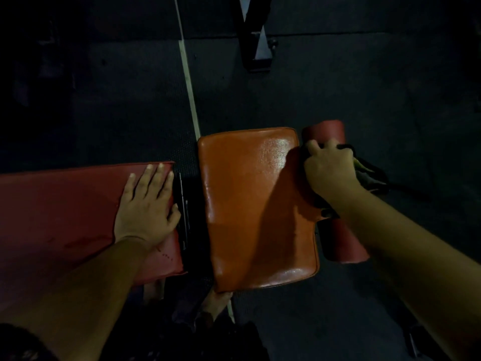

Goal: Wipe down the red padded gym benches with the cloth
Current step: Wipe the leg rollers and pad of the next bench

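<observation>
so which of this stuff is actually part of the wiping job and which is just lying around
Part of the job: cloth, right hand gripping it, seat pad, back pad under left hand, far roller pad.
Just there: black stand, pale floor stripe, foot.

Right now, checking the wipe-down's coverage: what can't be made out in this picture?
Head view:
Cloth: mostly hidden under the right hand, colour lost in the dark.
Long red pad: cut off by the left edge, partly covered by the left hand.
Near roller pad: partly behind the right forearm.
Floor: too dark for detail.
</observation>
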A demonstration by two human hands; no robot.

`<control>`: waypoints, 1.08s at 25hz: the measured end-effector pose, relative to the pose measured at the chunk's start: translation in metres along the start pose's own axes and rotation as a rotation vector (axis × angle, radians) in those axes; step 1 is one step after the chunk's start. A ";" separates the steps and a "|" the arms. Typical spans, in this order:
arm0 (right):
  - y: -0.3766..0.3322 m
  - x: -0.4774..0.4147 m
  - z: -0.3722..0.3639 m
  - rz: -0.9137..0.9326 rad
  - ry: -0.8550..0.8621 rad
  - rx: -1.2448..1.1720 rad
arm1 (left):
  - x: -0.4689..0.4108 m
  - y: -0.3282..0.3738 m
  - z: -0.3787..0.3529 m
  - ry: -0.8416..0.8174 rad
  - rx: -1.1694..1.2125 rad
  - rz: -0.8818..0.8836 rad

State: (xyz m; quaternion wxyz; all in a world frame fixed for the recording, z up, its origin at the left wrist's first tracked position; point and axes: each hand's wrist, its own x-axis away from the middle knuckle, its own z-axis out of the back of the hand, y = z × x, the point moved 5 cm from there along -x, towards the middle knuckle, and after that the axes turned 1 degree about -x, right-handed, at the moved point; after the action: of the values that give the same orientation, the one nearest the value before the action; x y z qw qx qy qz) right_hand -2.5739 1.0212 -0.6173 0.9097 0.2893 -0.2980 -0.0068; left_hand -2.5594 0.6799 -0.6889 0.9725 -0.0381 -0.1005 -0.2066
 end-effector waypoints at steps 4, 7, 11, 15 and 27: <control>0.059 0.011 -0.040 -0.169 -0.113 -0.347 | 0.000 0.001 -0.002 0.009 -0.009 0.000; 0.079 0.008 -0.067 -0.374 -0.291 -0.308 | 0.000 0.000 -0.002 0.007 -0.012 0.002; 0.065 0.027 -0.101 -0.370 -0.151 -0.570 | 0.000 0.000 -0.001 0.005 -0.004 0.009; 0.076 0.049 -0.132 -0.465 -0.089 -0.987 | 0.000 0.000 -0.002 0.001 -0.028 0.006; 0.072 0.042 -0.106 -0.391 -0.075 -0.982 | 0.000 0.000 -0.004 0.014 -0.057 0.019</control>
State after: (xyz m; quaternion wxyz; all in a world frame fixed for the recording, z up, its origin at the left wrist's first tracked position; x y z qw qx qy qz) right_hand -2.4933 1.1287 -0.6261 0.9084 -0.1210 -0.2326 -0.3256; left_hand -2.5591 0.6794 -0.6928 0.9736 -0.0652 -0.0873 -0.2006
